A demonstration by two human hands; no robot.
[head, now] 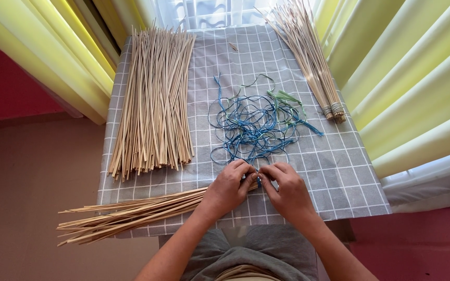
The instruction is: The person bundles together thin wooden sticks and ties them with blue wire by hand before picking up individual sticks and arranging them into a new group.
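Far left, low: one bundle of sticks [131, 214] lies across the near edge of the counter [339, 177], its loose ends sticking out past the left edge and its other end running under the left hand. Individual sticks too many to count.

Above it: one loose pile of sticks [154, 99], lengthwise on the grey checked cloth, well apart from both hands.

Left hand [228, 188]: fingers curled inward and pressed together around the end of the bundle, tips pointing right toward the other hand. A short blue cord end [259, 181] shows just between the two hands; the fingertips appear to pinch it against the bundle. How firm the grip is cannot be told.

Centre, just beyond the hands: one tangle of cords [253, 127], mostly blue with a few green strands toward its right side. Strand count cannot be told; they overlap.

Right hand [286, 191]: fingers bent, tips close together and meeting the left hand's tips at the bundle end. Thumb and forefinger look pinched on the same spot.

Far right, top: one tied bundle [313, 62], laid at a slant, bound near its lower end, fanning out toward the window.

Count: two hands, three stick groups, one cord tangle.
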